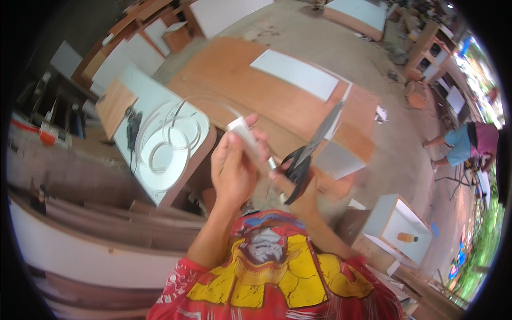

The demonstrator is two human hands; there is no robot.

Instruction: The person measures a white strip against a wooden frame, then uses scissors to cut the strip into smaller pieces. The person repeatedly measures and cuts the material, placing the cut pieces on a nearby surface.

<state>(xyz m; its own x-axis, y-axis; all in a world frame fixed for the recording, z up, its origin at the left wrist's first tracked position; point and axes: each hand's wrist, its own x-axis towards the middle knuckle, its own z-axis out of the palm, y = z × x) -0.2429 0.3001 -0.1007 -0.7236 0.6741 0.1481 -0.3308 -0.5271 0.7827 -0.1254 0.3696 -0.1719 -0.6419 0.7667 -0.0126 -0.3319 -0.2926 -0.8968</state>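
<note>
In front of my chest, my left hand (234,168) is closed around a flat white strip (241,128), its fingers wrapped over it and the thumb alongside. A thin pale band seems to run from it back toward the loose coil of banding (173,141) on the white-topped table. Just to the right, my right hand (304,194) grips the black handles of a pair of scissors (312,145). Their long blades point up and away to the right, apart from the strip. Motion blurs both hands a little, and the handles hide some right-hand fingers.
A power tool (133,130) and a wooden board (114,106) lie beside the coil. Ahead is a large brown panel (224,61) bearing a white panel (293,73). An open white box (394,226) with a bottle inside stands right. Farther right, another person (469,144) bends over.
</note>
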